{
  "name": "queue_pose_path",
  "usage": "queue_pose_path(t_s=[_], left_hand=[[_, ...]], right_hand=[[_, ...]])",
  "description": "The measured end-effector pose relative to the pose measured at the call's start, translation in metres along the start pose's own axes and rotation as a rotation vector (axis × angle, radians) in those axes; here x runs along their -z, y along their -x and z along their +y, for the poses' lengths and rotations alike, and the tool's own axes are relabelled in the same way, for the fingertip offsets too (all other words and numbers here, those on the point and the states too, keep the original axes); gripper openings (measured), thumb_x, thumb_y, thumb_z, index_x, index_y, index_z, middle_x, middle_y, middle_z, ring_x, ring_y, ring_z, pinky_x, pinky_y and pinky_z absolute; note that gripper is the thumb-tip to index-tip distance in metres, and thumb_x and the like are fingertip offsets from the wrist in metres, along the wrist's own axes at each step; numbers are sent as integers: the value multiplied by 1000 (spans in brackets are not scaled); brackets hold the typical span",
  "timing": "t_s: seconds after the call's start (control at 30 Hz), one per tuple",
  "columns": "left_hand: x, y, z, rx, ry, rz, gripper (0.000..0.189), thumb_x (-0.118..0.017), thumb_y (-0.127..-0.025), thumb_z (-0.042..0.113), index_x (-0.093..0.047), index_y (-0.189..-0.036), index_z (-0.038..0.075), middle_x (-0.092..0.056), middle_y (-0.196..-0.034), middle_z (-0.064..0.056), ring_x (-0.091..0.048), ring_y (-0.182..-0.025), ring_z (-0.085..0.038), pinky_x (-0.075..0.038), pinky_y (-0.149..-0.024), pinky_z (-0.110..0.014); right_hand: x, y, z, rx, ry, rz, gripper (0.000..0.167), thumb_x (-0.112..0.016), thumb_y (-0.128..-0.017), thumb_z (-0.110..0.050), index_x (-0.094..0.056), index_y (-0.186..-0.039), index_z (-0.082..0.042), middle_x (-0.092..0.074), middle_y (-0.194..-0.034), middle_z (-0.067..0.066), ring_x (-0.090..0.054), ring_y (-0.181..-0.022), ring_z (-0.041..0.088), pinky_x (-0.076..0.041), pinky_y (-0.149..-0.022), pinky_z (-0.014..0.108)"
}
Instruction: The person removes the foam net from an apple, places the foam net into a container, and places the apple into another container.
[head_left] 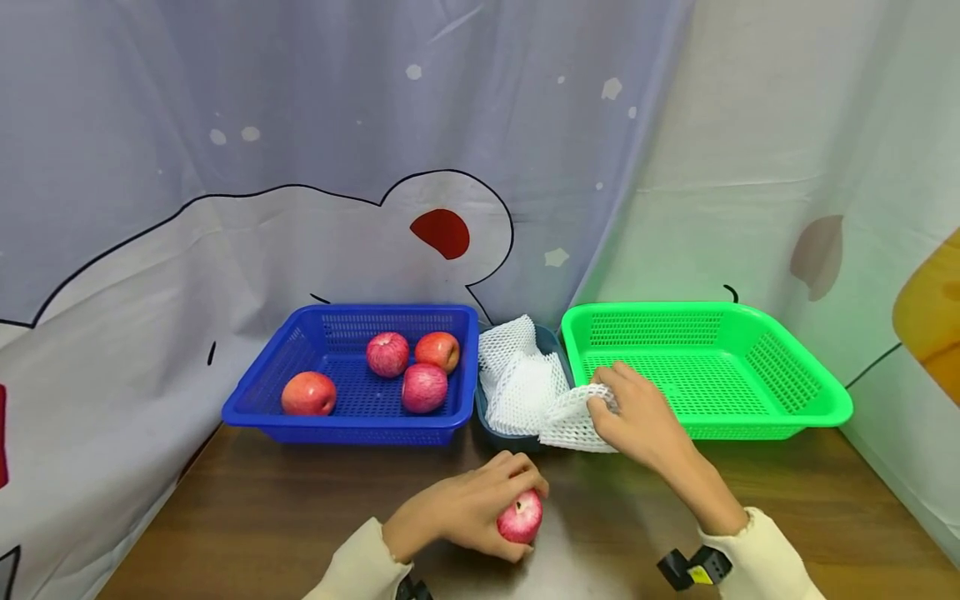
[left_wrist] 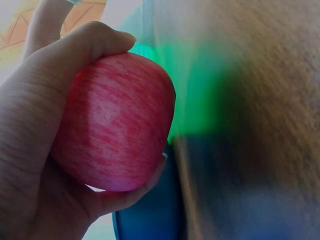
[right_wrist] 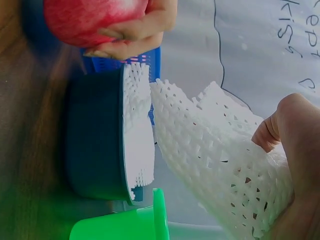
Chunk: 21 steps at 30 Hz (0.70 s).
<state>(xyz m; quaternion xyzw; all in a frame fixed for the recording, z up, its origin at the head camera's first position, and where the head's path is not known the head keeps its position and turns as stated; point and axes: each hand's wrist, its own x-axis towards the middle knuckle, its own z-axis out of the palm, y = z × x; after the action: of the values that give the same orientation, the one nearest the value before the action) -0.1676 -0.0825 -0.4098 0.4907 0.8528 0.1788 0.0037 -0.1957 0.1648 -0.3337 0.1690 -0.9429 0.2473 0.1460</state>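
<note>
A red apple [head_left: 519, 517] is gripped by my left hand [head_left: 480, 504] above the front of the table; thumb and fingers curl around its sides in the left wrist view. My right hand [head_left: 637, 417] pinches a white foam net sleeve [right_wrist: 225, 160] near the front left corner of the green basket. The sleeve's mouth points toward the apple, and the two are apart. More white foam nets [head_left: 521, 383] fill the dark teal bin [right_wrist: 95, 135] behind my hands.
On the left stands a blue basket [head_left: 300, 429] holding several apples [head_left: 424, 387]. A green basket [head_left: 697, 375] stands on the right, its slotted floor showing. Both sit on a brown wooden table [head_left: 255, 508] against a printed curtain [head_left: 300, 108].
</note>
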Motion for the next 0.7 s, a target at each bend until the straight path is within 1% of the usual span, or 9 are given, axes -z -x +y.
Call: queue_pose_path(t_s=[0.17, 0.23, 0.4, 0.57, 0.7], left_hand=[[3, 1, 0, -7, 12, -8, 55, -81, -75, 42, -56, -119, 20, -51, -116, 6, -46, -105, -8, -39, -82, -5], [5, 2, 1, -6, 17, -12, 55, -81, -76, 42, -56, -120, 20, -51, -116, 6, -46, -105, -8, -39, -82, -5], [8, 3, 2, -16, 29, -16, 54, -80, -76, 41, -56, -120, 20, -51, -116, 6, -46, -105, -8, -38, -82, -5], [11, 4, 3, -35, 25, -18, 52, -79, -77, 41, -57, -120, 21, -51, -115, 6, -45, -105, -8, -37, -81, -3], [12, 4, 4, -44, 1, -12, 51, -79, -78, 43, -57, -119, 22, -51, -115, 7, -46, -106, -7, -37, -82, -2]], right_hand=[[-3, -9, -1, -12, -12, -4, 15, -52, -86, -12, -65, -94, -9, -58, -90, 4, -53, -83, 21, -44, -72, 35], [-4, -12, -2, -17, -18, -6, 15, -52, -87, -12, -64, -94, -9, -59, -91, 5, -54, -85, 21, -44, -73, 36], [-10, -18, -4, -34, -22, -28, 9, -51, -87, -14, -60, -84, -11, -53, -83, 4, -48, -79, 20, -38, -69, 32], [-13, -27, -6, -50, -26, -51, 12, -48, -89, -15, -58, -83, -12, -51, -82, 4, -45, -76, 19, -36, -66, 31], [-13, -33, -8, -42, -28, -55, 13, -47, -89, -14, -57, -80, -11, -50, -81, 5, -44, -74, 20, -34, -66, 31]])
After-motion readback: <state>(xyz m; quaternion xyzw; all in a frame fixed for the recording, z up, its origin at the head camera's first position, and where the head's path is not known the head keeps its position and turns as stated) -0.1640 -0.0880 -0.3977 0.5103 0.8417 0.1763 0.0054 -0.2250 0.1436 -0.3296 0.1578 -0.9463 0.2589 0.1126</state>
